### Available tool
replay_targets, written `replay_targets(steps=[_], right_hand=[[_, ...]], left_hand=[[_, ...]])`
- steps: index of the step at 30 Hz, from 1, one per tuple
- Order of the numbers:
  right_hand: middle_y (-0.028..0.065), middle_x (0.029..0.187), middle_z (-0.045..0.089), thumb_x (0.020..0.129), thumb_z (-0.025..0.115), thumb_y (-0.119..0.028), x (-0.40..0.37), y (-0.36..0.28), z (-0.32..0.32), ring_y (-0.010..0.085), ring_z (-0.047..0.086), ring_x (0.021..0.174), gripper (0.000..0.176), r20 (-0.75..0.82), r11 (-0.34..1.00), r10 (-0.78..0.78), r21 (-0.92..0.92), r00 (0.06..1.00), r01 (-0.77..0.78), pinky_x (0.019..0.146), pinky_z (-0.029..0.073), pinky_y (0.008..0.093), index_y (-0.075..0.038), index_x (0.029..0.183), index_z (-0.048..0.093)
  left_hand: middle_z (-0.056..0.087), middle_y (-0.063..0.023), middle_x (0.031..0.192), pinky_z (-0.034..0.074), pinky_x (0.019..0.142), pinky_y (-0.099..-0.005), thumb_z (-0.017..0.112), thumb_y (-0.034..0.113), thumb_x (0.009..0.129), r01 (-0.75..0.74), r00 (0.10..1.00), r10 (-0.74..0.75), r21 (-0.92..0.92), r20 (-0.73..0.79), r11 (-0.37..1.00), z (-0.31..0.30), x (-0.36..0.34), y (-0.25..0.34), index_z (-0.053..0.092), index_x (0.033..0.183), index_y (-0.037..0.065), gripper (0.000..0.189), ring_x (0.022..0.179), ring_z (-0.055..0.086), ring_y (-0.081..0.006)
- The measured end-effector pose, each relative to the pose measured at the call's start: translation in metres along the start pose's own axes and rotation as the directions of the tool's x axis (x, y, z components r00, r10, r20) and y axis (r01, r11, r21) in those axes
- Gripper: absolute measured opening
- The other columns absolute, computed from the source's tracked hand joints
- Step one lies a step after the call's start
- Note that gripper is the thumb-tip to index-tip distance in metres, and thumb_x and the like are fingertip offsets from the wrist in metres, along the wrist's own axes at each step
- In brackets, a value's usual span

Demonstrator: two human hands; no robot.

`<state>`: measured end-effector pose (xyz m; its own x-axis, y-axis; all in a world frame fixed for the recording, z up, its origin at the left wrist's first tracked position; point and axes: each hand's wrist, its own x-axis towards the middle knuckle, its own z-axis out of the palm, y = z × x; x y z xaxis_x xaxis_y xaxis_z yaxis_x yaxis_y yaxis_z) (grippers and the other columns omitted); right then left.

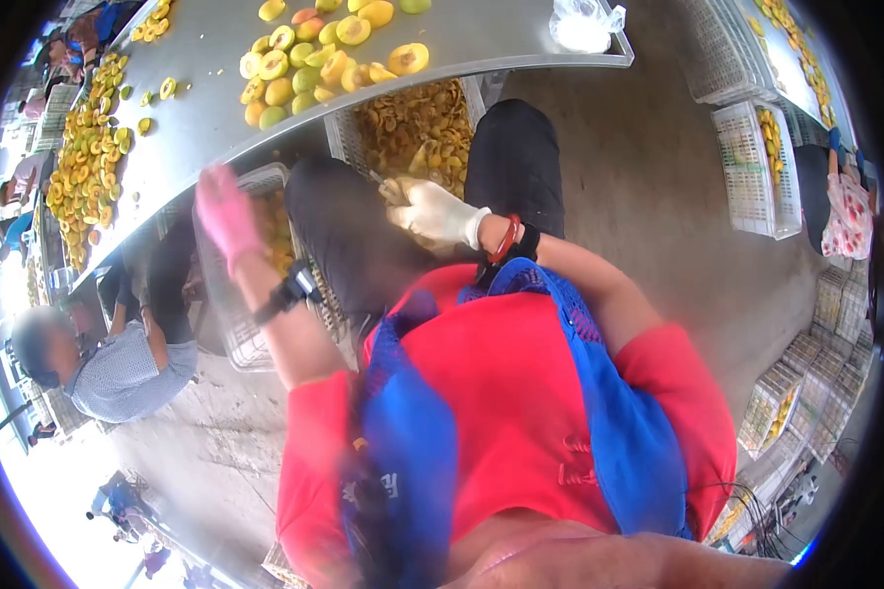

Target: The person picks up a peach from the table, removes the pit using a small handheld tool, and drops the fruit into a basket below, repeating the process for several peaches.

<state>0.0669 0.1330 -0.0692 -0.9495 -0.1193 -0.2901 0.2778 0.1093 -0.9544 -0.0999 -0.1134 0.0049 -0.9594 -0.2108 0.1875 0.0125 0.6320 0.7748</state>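
Note:
My left hand point(226, 216), in a pink glove, is raised beside the table's near edge, fingers pointing up and smeared by motion. My right hand point(437, 211), in a white glove, is closed over my lap with a small knife point(374, 177) whose thin metal tip sticks out past the fingers. Below and beyond it, between my knees, a crate point(342, 137) holds many yellow-brown fruit scraps point(417, 118). On the metal table point(201, 88), whole and halved yellow fruit point(304, 74), peach-like, lie in a loose group in front of me.
A long heap of halved fruit point(88, 177) covers the table's left part. A clear plastic bag point(584, 25) lies at its right corner. Another crate point(250, 334) stands by my left leg. One person point(128, 378) sits at left; stacked crates point(756, 167) line the right.

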Motion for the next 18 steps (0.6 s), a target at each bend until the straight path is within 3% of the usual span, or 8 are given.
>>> replay_targets(steps=[2, 3, 4, 6, 8, 12, 13, 18], right_hand=[[0.0046, 0.075, 0.058, 0.089, 0.061, -0.015, -0.003, -0.003, 0.002, 0.0147, 0.056, 0.065, 0.016, -0.033, 0.995, -0.045, 0.082, 0.998, 0.047, 0.061, 0.046, 0.0332, -0.003, 0.097, 0.054], [0.0045, 0.067, 0.055, 0.089, 0.06, -0.017, -0.004, -0.006, 0.002, 0.0139, 0.053, 0.056, 0.015, -0.06, 0.989, -0.076, 0.122, 0.995, 0.083, 0.053, 0.044, 0.0333, -0.004, 0.091, 0.053], [0.0045, 0.067, 0.055, 0.089, 0.061, -0.017, -0.004, -0.007, 0.0, 0.0139, 0.053, 0.056, 0.015, -0.073, 0.991, -0.064, 0.114, 0.995, 0.072, 0.053, 0.044, 0.0334, -0.004, 0.091, 0.053], [0.0044, 0.067, 0.055, 0.089, 0.061, -0.018, -0.009, -0.008, -0.009, 0.014, 0.053, 0.056, 0.016, -0.107, 0.993, -0.053, 0.095, 0.993, 0.063, 0.053, 0.044, 0.0333, -0.004, 0.092, 0.053], [0.0042, 0.066, 0.054, 0.089, 0.061, -0.017, -0.018, -0.01, -0.015, 0.0139, 0.053, 0.055, 0.016, -0.151, 0.993, -0.069, 0.085, 0.986, 0.083, 0.052, 0.043, 0.0332, -0.004, 0.092, 0.054], [0.0048, 0.068, 0.057, 0.089, 0.062, -0.017, -0.028, -0.02, -0.031, 0.0142, 0.055, 0.056, 0.018, -0.081, 0.978, 0.158, 0.148, 0.984, -0.145, 0.052, 0.044, 0.0336, -0.003, 0.097, 0.056], [0.005, 0.069, 0.057, 0.089, 0.063, -0.017, -0.028, -0.017, -0.032, 0.0143, 0.055, 0.056, 0.019, -0.093, 0.975, 0.156, 0.174, 0.983, -0.138, 0.052, 0.045, 0.0332, -0.002, 0.098, 0.056], [0.0074, 0.071, 0.059, 0.09, 0.062, -0.018, -0.032, -0.03, -0.034, 0.0155, 0.058, 0.057, 0.023, -0.12, 0.963, 0.185, 0.219, 0.975, -0.156, 0.053, 0.047, 0.0321, 0.0, 0.103, 0.054]], left_hand=[[0.064, -0.0171, 0.128, 0.051, 0.093, -0.0398, 0.056, 0.039, 0.099, 0.208, 0.955, -0.141, -0.251, 0.262, 0.945, 0.047, 0.012, 0.025, 0.056, 0.137, 0.006, 0.051, 0.119, 0.059, -0.0291], [0.064, -0.0186, 0.128, 0.048, 0.097, -0.0414, 0.049, 0.045, 0.099, 0.033, 0.961, -0.05, 0.067, 0.271, 0.997, 0.071, 0.023, 0.04, 0.057, 0.137, 0.007, 0.054, 0.122, 0.058, -0.0305], [0.064, -0.0201, 0.128, 0.045, 0.101, -0.0429, 0.043, 0.051, 0.1, -0.153, 0.951, 0.034, 0.371, 0.308, 0.916, 0.092, 0.036, 0.051, 0.058, 0.137, 0.009, 0.058, 0.125, 0.057, -0.032], [0.062, -0.021, 0.132, 0.04, 0.105, -0.0441, 0.035, 0.06, 0.097, -0.168, 0.927, 0.011, 0.39, 0.374, 0.905, 0.131, 0.059, 0.043, 0.062, 0.133, 0.009, 0.068, 0.129, 0.053, -0.0352], [0.062, -0.0197, 0.133, 0.04, 0.106, -0.0442, 0.041, 0.064, 0.092, -0.15, 0.85, -0.196, 0.581, 0.49, 0.8, 0.162, 0.062, 0.085, 0.066, 0.129, 0.009, 0.071, 0.13, 0.052, -0.0354], [0.064, -0.0198, 0.129, 0.042, 0.105, -0.0452, 0.052, 0.072, 0.087, -0.178, 0.863, -0.14, 0.553, 0.484, 0.814, 0.189, 0.051, 0.086, 0.063, 0.129, 0.01, 0.076, 0.123, 0.059, -0.0354], [0.064, -0.0202, 0.129, 0.044, 0.103, -0.0457, 0.066, 0.064, 0.083, -0.145, 0.898, -0.114, 0.532, 0.424, 0.834, 0.202, 0.053, 0.077, 0.057, 0.132, 0.006, 0.077, 0.121, 0.06, -0.0345], [0.067, -0.0137, 0.114, 0.05, 0.092, -0.0398, 0.08, 0.037, 0.082, -0.296, 0.881, 0.253, 0.049, 0.4, 0.954, 0.212, 0.036, 0.048, 0.052, 0.127, 0.004, 0.062, 0.109, 0.064, -0.0296]])
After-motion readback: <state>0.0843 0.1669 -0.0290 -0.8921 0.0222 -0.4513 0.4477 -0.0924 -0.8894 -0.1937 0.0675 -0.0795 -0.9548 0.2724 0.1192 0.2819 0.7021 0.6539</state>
